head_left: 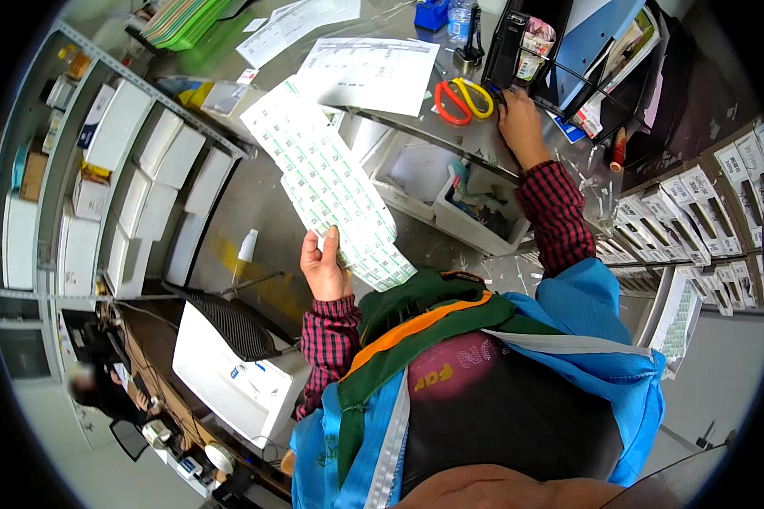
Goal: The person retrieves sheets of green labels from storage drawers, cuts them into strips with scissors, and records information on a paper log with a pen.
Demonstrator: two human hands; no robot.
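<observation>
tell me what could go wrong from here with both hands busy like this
The green-and-white sheets are pinched near one end by the left hand, so they might bend or slip. The red and yellow handles lie near the desk edge beside the right hand; a nudge could send them toward the bin below.

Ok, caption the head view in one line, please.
Left hand holding green-and-white printed sheets, right hand beside the red and yellow loop handles on the grey worktable.

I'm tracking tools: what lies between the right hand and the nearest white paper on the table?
In the head view, apparent scissors with red and yellow handles lie between the right hand and the paper.
</observation>
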